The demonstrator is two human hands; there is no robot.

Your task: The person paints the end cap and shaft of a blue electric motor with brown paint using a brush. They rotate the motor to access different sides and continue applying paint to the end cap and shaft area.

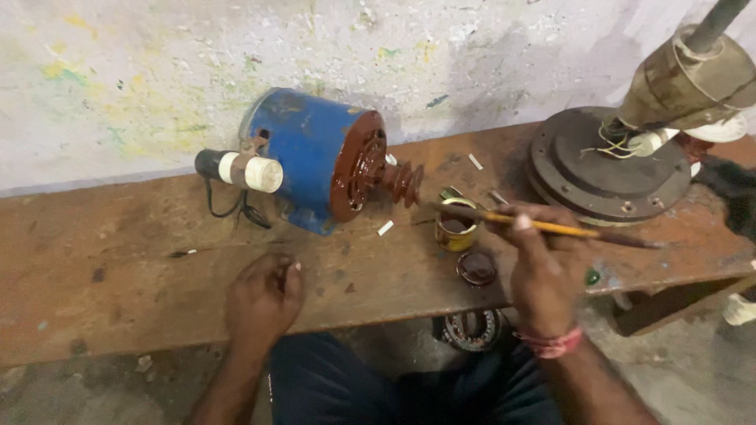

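A blue electric motor (303, 153) with a reddish-brown end cover and stepped pulley (402, 182) lies on its side on a worn wooden bench (118, 267). My right hand (539, 264) holds a yellow-handled paintbrush (551, 228) level, its bristle end over a small open paint tin (455, 224). The tin's round lid (476, 267) lies just in front of it. My left hand (264, 299) rests on the bench in front of the motor, fingers curled loosely, with nothing visible in it.
A dark round metal plate (606, 169) with a worn fan motor housing (693, 79) and loose wires sits at the right. A ball bearing (471, 329) lies on the floor under the bench edge. A paint-spattered wall stands behind.
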